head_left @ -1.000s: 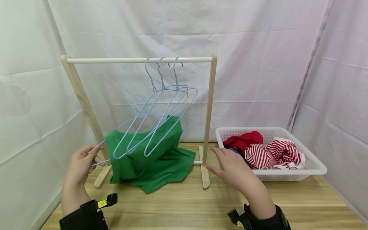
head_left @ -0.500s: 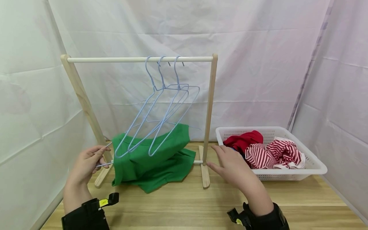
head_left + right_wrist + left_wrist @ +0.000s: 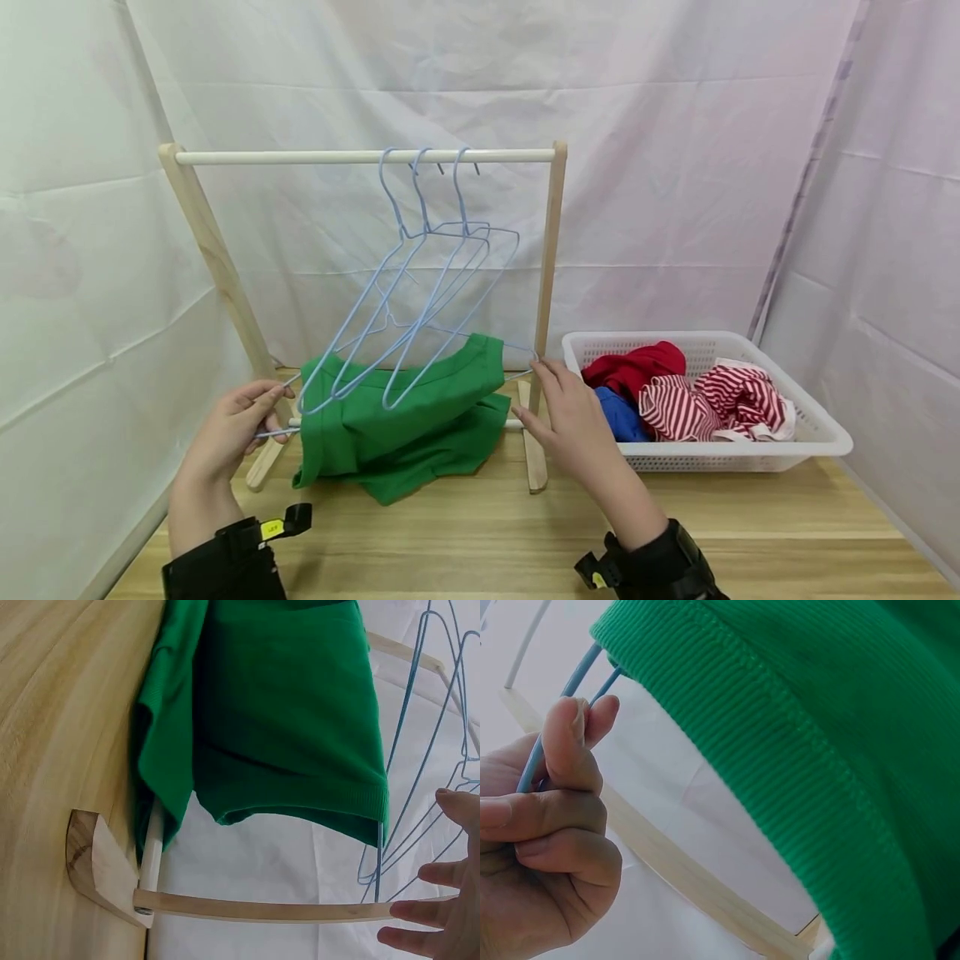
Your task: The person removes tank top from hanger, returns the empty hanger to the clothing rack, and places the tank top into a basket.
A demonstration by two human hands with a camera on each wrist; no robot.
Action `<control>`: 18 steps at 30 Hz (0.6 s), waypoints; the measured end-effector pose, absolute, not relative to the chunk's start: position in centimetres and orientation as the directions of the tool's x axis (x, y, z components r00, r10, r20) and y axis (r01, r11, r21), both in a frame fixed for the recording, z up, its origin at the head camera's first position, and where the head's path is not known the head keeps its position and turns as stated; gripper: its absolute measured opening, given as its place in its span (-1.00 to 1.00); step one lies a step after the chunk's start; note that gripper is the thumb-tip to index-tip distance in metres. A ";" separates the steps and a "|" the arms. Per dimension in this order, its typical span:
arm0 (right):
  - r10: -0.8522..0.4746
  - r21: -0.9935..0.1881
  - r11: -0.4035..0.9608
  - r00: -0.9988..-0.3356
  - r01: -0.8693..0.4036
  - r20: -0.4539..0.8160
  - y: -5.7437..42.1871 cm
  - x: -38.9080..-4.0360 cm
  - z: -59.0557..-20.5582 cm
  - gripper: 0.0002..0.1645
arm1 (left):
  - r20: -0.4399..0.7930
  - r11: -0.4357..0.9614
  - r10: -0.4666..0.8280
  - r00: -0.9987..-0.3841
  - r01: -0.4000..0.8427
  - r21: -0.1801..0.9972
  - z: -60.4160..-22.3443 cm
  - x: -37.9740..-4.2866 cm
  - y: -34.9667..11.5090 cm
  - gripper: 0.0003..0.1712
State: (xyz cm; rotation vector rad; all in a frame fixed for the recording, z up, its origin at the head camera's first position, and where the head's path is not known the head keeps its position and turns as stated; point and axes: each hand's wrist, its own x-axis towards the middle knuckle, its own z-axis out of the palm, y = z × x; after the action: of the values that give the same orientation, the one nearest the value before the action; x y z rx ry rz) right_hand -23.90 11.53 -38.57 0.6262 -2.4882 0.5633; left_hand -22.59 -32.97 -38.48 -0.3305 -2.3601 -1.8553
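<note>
A green garment with ribbed edges (image 3: 401, 417) hangs over a light-blue wire hanger (image 3: 531, 765), whose two ends stick out past its sides. My left hand (image 3: 228, 429) pinches the hanger's left end between thumb and curled fingers, close beside the ribbed edge (image 3: 705, 727). At the hanger's right end, my right hand (image 3: 573, 425) has its fingertips close to the wire, fingers extended and apart in the right wrist view. The lower part of the garment drapes toward the table, over the rack's low bar (image 3: 152, 844). The hanger's hook shows behind the other hangers.
A wooden rack with a white top rail (image 3: 300, 157) stands across the table (image 3: 420, 550). Three blue wire hangers (image 3: 460, 200) hang from the rail, in front of the garment. At right, a white basket (image 3: 742, 449) holds red cloth (image 3: 645, 367), blue cloth (image 3: 621, 414) and red-striped cloth (image 3: 678, 410).
The held hanger and green garment have shifted right and slightly lower, the left hand moving along. My right hand has moved left from beside the basket to the hanger's right end.
</note>
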 end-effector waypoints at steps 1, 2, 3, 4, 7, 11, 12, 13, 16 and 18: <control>-0.308 -0.273 0.811 -0.775 -0.517 0.552 11.5 -23.9 -38.6 -0.19 | 0.223 0.232 0.098 -0.970 0.240 0.943 -38.5 -22.5 -33.0 -0.73; -0.302 -0.281 0.814 -0.784 -0.508 0.542 11.5 -23.9 -38.7 -0.19 | 0.219 0.236 0.103 -0.970 0.238 0.942 -38.5 -22.5 -33.1 -0.74; -0.299 -0.288 0.815 -0.790 -0.503 0.535 11.5 -23.9 -38.7 -0.20 | 0.216 0.244 0.109 -0.970 0.237 0.941 -38.5 -22.5 -33.1 -0.74; -0.295 -0.295 0.817 -0.798 -0.496 0.526 11.5 -24.0 -38.7 -0.21 | 0.215 0.249 0.117 -0.970 0.238 0.939 -38.5 -22.5 -33.1 -0.74; -0.294 -0.303 0.819 -0.810 -0.488 0.508 11.4 -24.1 -38.8 -0.21 | 0.217 0.263 0.143 -0.966 0.249 0.932 -38.5 -22.6 -33.0 -0.72; -0.299 -0.311 0.822 -0.826 -0.477 0.478 11.4 -24.3 -39.1 -0.18 | 0.220 0.283 0.163 -0.962 0.259 0.924 -38.5 -22.7 -32.7 -0.68; -0.298 -0.313 0.824 -0.832 -0.472 0.468 11.4 -24.3 -39.1 -0.18 | 0.220 0.288 0.164 -0.962 0.260 0.922 -38.5 -22.8 -32.6 -0.67; -0.298 -0.316 0.825 -0.836 -0.468 0.460 11.4 -24.3 -39.2 -0.17 | 0.221 0.292 0.164 -0.961 0.261 0.920 -38.4 -22.8 -32.6 -0.66; -0.290 -0.330 0.829 -0.851 -0.452 0.438 11.4 -24.4 -39.3 -0.18 | 0.222 0.306 0.169 -0.960 0.265 0.914 -38.4 -22.9 -32.4 -0.61; -0.284 -0.336 0.832 -0.859 -0.442 0.427 11.4 -24.4 -39.3 -0.20 | 0.224 0.306 0.178 -0.958 0.271 0.913 -38.3 -23.0 -32.3 -0.59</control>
State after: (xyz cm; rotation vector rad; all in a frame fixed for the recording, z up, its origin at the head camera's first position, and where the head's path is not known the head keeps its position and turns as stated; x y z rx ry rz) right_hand -24.39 11.37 -39.34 0.5446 -2.6503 0.6102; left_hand -22.95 -32.27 -38.31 -0.4259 -2.4723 -1.7540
